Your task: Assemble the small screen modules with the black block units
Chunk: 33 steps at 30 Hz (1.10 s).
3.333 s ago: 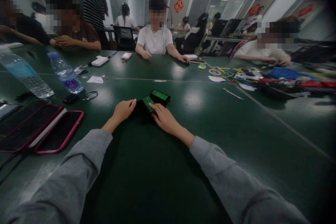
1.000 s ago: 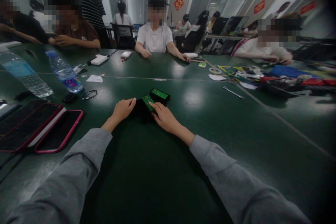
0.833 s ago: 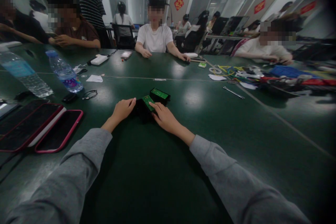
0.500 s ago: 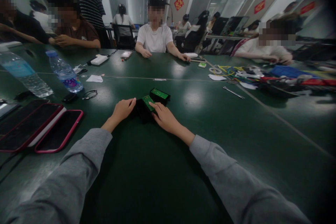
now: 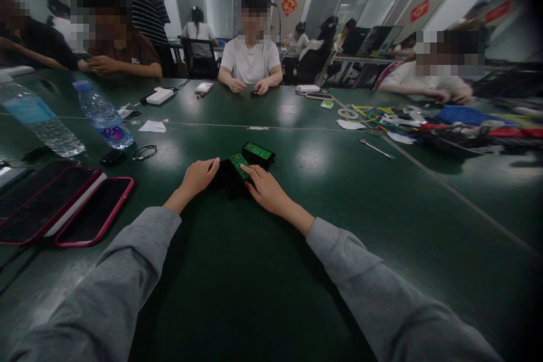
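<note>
In the head view, a green circuit board (image 5: 238, 164) lies tilted over a black case (image 5: 233, 185) between my hands. My right hand (image 5: 268, 189) has its fingers curled over the board's near right edge, the thumb lower down by the case. My left hand (image 5: 197, 177) is closed at the left side of the black case, thumb on top; its other fingers are mostly hidden. Just beyond, a second green circuit board (image 5: 258, 151) sits in another black case (image 5: 266, 164), close against the first one.
To the left are phones in red cases (image 5: 95, 212), two water bottles (image 5: 104, 116) and a coiled black cable (image 5: 145, 152). A wrench (image 5: 377, 149) and tangled cables (image 5: 407, 119) lie at the right. Several people sit around the dark green table (image 5: 254, 283).
My hands and the boards look unmoved. The person opposite has drawn one hand, with a small dark object, from the right to in front of their body.
</note>
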Motion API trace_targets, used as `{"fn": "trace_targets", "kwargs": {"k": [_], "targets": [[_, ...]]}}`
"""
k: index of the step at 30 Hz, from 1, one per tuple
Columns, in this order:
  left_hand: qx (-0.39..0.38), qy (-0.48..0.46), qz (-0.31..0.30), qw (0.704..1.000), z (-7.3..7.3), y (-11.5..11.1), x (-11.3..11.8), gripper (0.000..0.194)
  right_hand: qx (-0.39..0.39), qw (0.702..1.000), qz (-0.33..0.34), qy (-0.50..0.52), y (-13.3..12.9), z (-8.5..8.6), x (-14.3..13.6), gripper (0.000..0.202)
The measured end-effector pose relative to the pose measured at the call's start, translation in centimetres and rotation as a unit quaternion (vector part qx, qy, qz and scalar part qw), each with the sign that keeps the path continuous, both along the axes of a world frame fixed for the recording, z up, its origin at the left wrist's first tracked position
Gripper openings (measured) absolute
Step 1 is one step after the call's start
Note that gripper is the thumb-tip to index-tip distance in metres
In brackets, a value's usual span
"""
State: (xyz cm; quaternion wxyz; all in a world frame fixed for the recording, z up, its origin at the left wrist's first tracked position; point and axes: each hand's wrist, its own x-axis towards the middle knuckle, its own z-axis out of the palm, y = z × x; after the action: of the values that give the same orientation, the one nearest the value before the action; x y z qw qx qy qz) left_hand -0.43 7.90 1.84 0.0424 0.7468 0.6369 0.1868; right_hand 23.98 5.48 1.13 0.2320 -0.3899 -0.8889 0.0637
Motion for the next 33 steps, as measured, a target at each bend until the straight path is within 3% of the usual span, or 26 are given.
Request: {"fn": "trace_targets", "kwargs": {"k": [33], "targets": [[-0.003, 0.002, 0.002, 1.0, -0.1, 0.13, 0.0, 0.065, -0.007, 1.0, 0.001, 0.006, 0.04, -0.12, 0.1, 0.051]]}}
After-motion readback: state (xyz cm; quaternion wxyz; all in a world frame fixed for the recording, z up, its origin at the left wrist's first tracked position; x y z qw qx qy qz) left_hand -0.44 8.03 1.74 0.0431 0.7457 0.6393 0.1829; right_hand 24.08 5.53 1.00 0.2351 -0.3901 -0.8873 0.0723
